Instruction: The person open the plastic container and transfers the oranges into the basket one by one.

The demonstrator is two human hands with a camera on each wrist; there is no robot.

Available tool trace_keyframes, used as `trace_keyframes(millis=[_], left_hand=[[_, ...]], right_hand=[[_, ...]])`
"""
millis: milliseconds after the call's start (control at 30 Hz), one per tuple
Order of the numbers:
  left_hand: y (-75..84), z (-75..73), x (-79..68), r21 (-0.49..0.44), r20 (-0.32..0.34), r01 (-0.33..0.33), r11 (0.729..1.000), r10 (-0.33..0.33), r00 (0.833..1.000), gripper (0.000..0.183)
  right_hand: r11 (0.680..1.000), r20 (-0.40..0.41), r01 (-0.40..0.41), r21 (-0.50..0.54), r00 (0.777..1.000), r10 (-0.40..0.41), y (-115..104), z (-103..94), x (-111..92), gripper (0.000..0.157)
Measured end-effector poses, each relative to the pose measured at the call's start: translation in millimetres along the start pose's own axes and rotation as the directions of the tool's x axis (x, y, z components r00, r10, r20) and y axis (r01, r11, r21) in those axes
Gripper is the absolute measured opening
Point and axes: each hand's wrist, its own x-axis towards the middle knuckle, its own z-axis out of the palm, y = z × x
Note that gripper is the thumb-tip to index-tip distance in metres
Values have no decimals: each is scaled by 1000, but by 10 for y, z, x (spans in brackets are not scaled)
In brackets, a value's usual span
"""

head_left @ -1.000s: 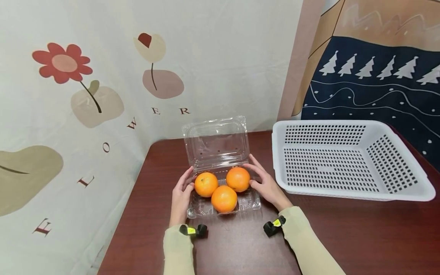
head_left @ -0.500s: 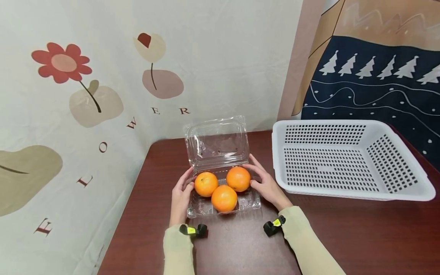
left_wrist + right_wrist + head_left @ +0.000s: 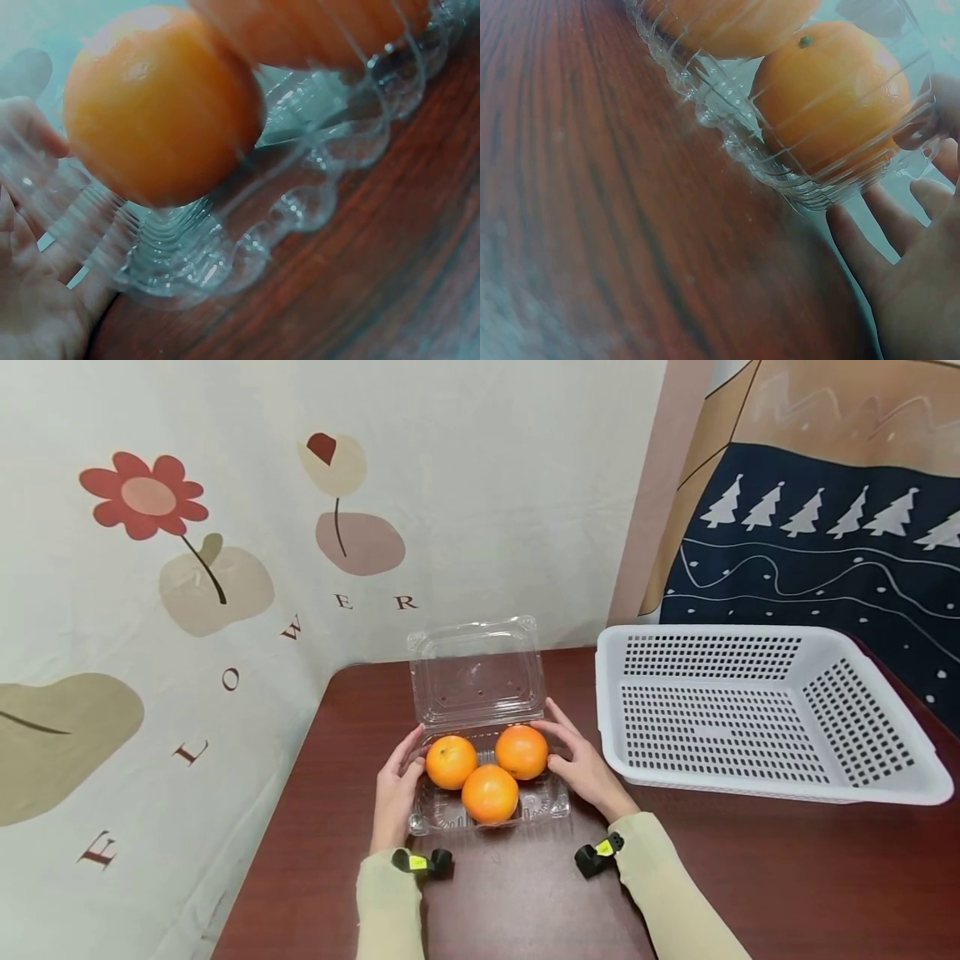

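A clear plastic clamshell container (image 3: 538, 806) sits on the table with its lid (image 3: 477, 681) raised at the back. Three oranges lie in its base: one at the left (image 3: 451, 762), one at the right (image 3: 521, 752) and one in front (image 3: 490, 794). My left hand (image 3: 394, 797) holds the container's left side, thumb at the rim and fingers outside the wall, as the left wrist view shows through the plastic (image 3: 169, 251). On the opposite side, my right hand (image 3: 588, 772) grips the wall the same way; its thumb (image 3: 919, 131) overlaps an orange (image 3: 829, 101) in the right wrist view.
A large white perforated basket (image 3: 611, 710) stands to the right of the container on the dark red wooden table (image 3: 510, 902). Behind the table hang a pale cloth (image 3: 480, 485) with flowers and letters and a dark blue one (image 3: 795, 564) with white trees.
The raised lid has shifted very slightly to the right at its left edge. The head view has moved a little. Both hands and the oranges keep their places.
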Motion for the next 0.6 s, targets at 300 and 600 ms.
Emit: trace_keyframes(millis=[300,600], left_hand=[[-234,-34,105,-20,-6,-28,999,28,1000,42],[-239,-40,106,-23,0,-30,999,30,1000,44]], right_hand=[[1000,2,-8,12,1000,8,17,-6,-2,52],[1000,-1,-17,8,1000,17,11,2,4,52]])
